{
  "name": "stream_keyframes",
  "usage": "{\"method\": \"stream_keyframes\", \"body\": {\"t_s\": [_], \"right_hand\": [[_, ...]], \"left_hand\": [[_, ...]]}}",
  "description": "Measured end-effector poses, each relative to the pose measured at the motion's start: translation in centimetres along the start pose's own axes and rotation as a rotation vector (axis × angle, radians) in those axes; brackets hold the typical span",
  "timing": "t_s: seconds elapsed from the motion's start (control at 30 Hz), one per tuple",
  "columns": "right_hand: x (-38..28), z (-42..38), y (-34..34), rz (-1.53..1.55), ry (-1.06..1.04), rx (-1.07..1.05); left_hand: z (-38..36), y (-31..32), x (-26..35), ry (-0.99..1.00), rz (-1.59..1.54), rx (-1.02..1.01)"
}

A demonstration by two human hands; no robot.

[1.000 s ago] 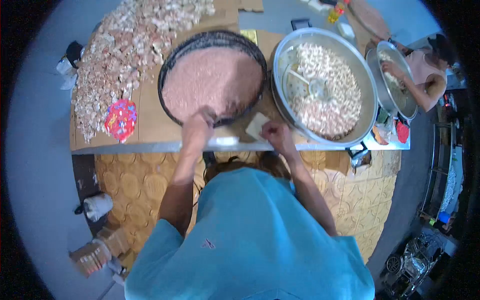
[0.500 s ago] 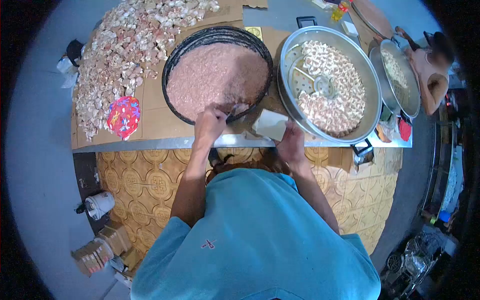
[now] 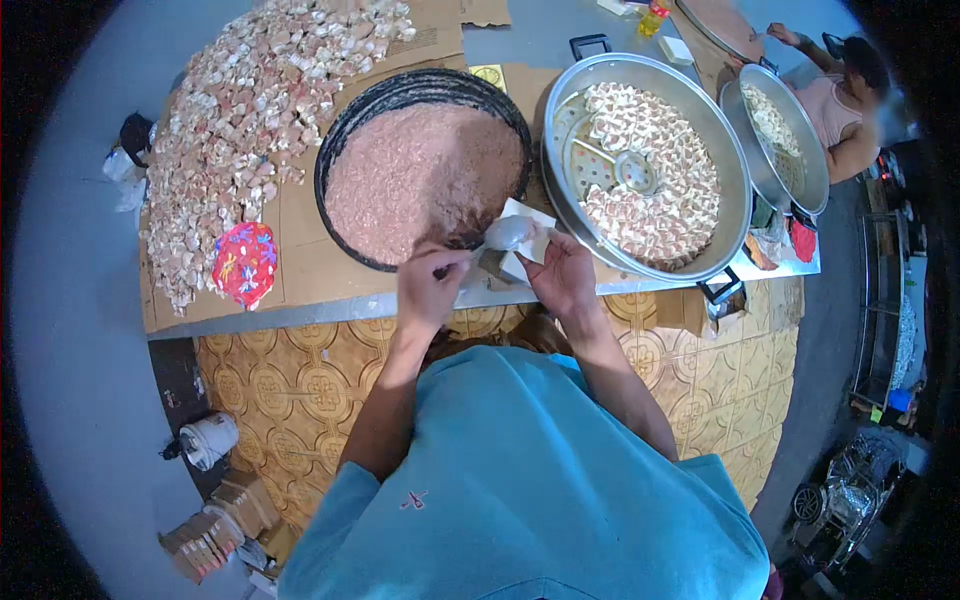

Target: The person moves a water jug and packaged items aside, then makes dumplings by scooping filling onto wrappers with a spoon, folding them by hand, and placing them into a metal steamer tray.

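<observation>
My left hand (image 3: 430, 287) is closed round the handle of a metal spoon (image 3: 508, 233), just past the near rim of the black basin (image 3: 323, 180). Pinkish minced filling (image 3: 420, 175) lies in that basin. My right hand (image 3: 565, 278) is palm up, its fingers under a pale dumpling wrapper (image 3: 537, 242) with the spoon's bowl at its edge. Behind and below these, a white stack of wrappers (image 3: 517, 210) sits at the table edge, partly hidden. Just right stands a large metal steamer pan (image 3: 735, 165) with rows of dumplings (image 3: 665, 215) around its perforated tray.
Many loose dumplings (image 3: 250, 120) cover the cardboard at left, near a red patterned cloth (image 3: 244, 265). Another person (image 3: 845, 110) is at the right, beside a second steamer pan (image 3: 815, 190). A yellow bottle (image 3: 654, 17) and white block (image 3: 676, 50) stand at the back.
My left hand has drawn the spoon out of the basin, toward me and over to my right hand. My right hand has turned palm up, moving slightly left from the stack's corner.
</observation>
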State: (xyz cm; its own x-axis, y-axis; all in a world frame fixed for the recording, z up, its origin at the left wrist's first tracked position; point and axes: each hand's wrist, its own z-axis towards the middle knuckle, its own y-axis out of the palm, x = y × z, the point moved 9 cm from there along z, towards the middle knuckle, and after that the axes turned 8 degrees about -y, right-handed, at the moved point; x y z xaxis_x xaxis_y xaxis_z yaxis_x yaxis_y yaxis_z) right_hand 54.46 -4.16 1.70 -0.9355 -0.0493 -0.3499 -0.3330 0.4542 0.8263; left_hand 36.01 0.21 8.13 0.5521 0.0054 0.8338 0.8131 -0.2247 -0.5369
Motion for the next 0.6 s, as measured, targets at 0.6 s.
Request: {"method": "stream_keyframes", "body": {"t_s": [0.6], "right_hand": [[-0.5, -2.6, 4.5, -0.561, -0.124, -0.379]], "left_hand": [[0.7, 0.4, 4.0, -0.186, -0.350, -0.107]]}}
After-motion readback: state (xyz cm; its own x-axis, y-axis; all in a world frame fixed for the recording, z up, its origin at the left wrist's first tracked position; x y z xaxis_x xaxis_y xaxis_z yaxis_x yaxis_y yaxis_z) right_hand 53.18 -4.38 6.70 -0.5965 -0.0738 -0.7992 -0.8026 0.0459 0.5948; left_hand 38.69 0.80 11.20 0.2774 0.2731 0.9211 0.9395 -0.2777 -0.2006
